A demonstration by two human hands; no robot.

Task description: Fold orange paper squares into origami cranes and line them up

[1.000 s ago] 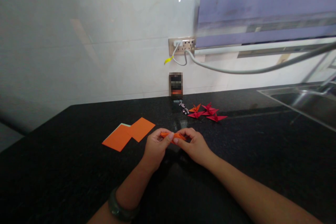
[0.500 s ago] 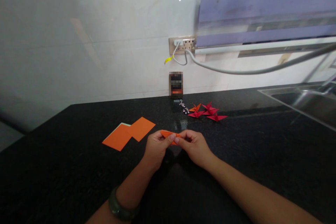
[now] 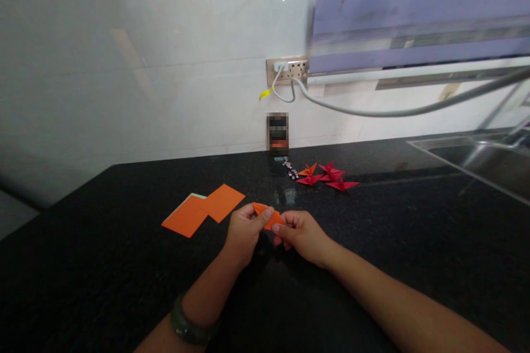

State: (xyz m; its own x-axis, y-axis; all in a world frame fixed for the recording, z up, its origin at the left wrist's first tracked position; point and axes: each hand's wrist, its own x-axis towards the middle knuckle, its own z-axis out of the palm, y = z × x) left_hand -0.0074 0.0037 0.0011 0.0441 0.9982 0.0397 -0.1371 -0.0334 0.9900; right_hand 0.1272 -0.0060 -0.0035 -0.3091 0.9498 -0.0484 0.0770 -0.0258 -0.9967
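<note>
To the right of the red paper cranes [image 3: 342,185] is the sink [image 3: 423,146], set into my dark counter [image 3: 103,265]; its basin is too dark and blurred for me to tell what it holds. Nearer me than the cranes, and a little to their left, is the folded orange paper [image 3: 265,216], raised between my two hands. My left hand [image 3: 243,234] has it clamped, thumb pressed flat on top and fingers curled beneath. My right hand [image 3: 305,236] pinches the corner on the cranes' side, thumb tip on the face and forefinger behind; my other right fingers are bent under, partly hidden. Both thumbs lie close together on the paper. A dark bangle [image 3: 188,328] circles my left wrist, well to the near side of the cranes.

Left of the cranes, well apart from them, two squares of orange paper [image 3: 186,218] show, one overlapping the other, with a pale edge peeping out behind. An orange crane [image 3: 308,171] stands right beside the red ones, and just to its left a patterned strap [image 3: 292,172] trails from a dark upright object [image 3: 278,133] against the wall.
</note>
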